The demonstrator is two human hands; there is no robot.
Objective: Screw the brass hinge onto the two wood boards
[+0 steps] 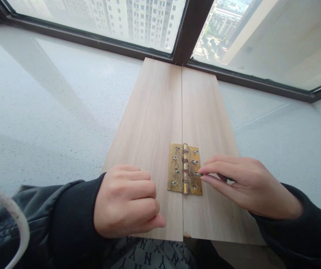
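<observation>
The right hand [250,188] pinches a small screw [198,174] between thumb and forefinger tips, fingers [219,170] narrow, at a hole in the right leaf of the brass hinge [185,169]. The hinge spans the seam of two wooden boards [155,123] on the pale worktop [51,112]. The left hand [127,201] rests on the left board, fingers curled into a loose fist holding nothing visible.

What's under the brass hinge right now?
The brass hinge lies across the seam between the left board and right board. The right hand pinches a screw at it; wood beneath the leaves is covered.
</observation>
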